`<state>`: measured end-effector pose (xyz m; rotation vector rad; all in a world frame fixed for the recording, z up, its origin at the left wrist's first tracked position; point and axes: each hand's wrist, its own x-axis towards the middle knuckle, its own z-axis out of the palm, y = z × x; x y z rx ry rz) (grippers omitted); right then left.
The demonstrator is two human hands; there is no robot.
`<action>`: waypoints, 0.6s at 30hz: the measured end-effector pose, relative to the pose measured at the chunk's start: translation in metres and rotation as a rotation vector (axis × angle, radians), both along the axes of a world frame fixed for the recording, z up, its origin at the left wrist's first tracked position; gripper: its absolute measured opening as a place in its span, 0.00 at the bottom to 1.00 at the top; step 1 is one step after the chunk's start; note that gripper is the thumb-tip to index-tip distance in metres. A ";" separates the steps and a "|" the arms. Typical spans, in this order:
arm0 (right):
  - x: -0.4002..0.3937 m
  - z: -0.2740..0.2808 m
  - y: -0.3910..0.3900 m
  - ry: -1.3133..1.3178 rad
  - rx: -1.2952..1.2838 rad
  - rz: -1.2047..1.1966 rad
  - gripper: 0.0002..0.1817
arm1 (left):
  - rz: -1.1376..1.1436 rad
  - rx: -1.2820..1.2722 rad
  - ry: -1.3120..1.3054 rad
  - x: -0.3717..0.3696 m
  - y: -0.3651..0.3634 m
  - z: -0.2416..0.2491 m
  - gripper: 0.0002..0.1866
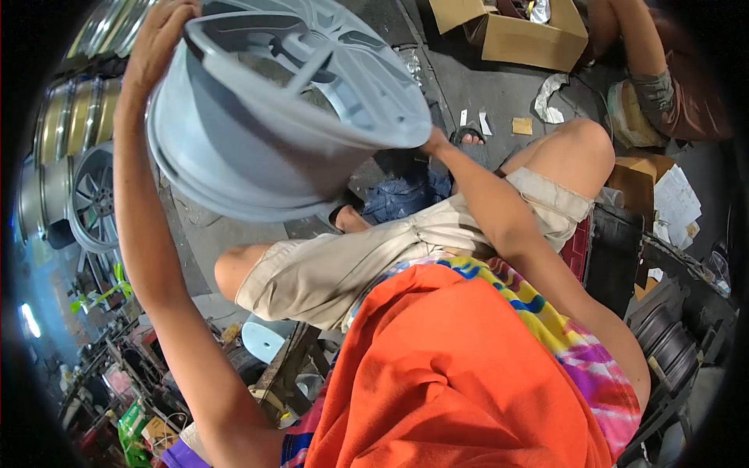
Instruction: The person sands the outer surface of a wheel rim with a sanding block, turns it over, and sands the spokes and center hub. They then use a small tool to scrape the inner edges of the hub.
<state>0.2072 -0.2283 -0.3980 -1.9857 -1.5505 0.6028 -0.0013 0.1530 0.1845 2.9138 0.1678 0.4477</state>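
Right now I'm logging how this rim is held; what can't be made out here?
All in the head view:
- Right hand: most fingers hidden behind the gray wheel rim.
- Left hand: fingertips unclear at the top edge.
- Cardboard box: contents partly cut off by the top edge.
- White papers: any writing too small.

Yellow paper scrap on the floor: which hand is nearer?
Right. The right hand is left of the scrap, at one edge of the wheel; the left hand is farther, at its opposite side.

Plain vivid orange cloth (445,366); pale grey wheel rim (234,140).
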 end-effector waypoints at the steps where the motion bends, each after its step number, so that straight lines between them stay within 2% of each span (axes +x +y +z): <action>1: 0.005 0.050 0.000 0.247 -0.133 -0.179 0.18 | 0.055 -0.127 -0.016 -0.002 -0.005 0.006 0.22; 2: 0.012 0.106 0.002 0.493 -0.267 -0.357 0.18 | 0.111 -0.251 -0.033 -0.005 -0.012 0.014 0.22; 3: 0.014 0.099 0.007 0.683 -0.227 -0.433 0.19 | 0.242 -0.419 -0.058 -0.007 -0.009 0.015 0.23; 4: 0.020 0.089 0.012 0.873 -0.184 -0.508 0.19 | 0.244 -0.414 -0.052 -0.014 0.000 0.014 0.23; 5: 0.030 0.101 0.013 0.842 -0.268 -0.484 0.22 | 0.380 -0.379 -0.013 -0.025 0.012 0.010 0.27; 6: 0.031 0.108 0.013 0.416 -0.257 -0.548 0.26 | 0.516 -0.336 0.024 -0.029 0.013 0.010 0.30; 7: 0.028 0.115 0.011 -0.009 -0.232 -0.595 0.31 | 0.637 -0.313 0.042 -0.033 0.014 0.010 0.28; 8: 0.040 0.120 0.006 0.001 -0.370 -0.606 0.34 | 0.728 -0.236 -0.015 -0.033 0.002 0.010 0.29; 9: 0.042 0.129 0.001 -0.213 -0.465 -0.708 0.33 | 0.786 -0.311 -0.013 -0.039 0.012 0.003 0.30; 10: 0.054 0.126 -0.002 -0.198 -0.444 -0.799 0.30 | 0.847 -0.384 -0.015 -0.049 0.024 -0.003 0.31; 11: 0.059 0.138 -0.005 -0.161 -0.487 -0.876 0.26 | 0.828 -0.434 -0.136 -0.056 0.015 -0.008 0.31; 14: 0.087 0.130 -0.006 -0.101 -0.755 -1.071 0.27 | 0.858 -0.645 -0.358 -0.058 -0.009 -0.014 0.31; 15: 0.093 0.130 -0.011 -0.083 -0.817 -1.109 0.27 | 0.857 -0.637 -0.338 -0.064 -0.007 -0.015 0.30; 16: 0.097 0.126 -0.018 0.004 -0.818 -1.122 0.27 | 0.878 -0.743 -0.371 -0.068 -0.009 -0.016 0.31; 18: 0.111 0.099 -0.031 0.127 -0.866 -1.109 0.28 | 0.818 -0.627 -0.368 -0.085 0.002 -0.024 0.29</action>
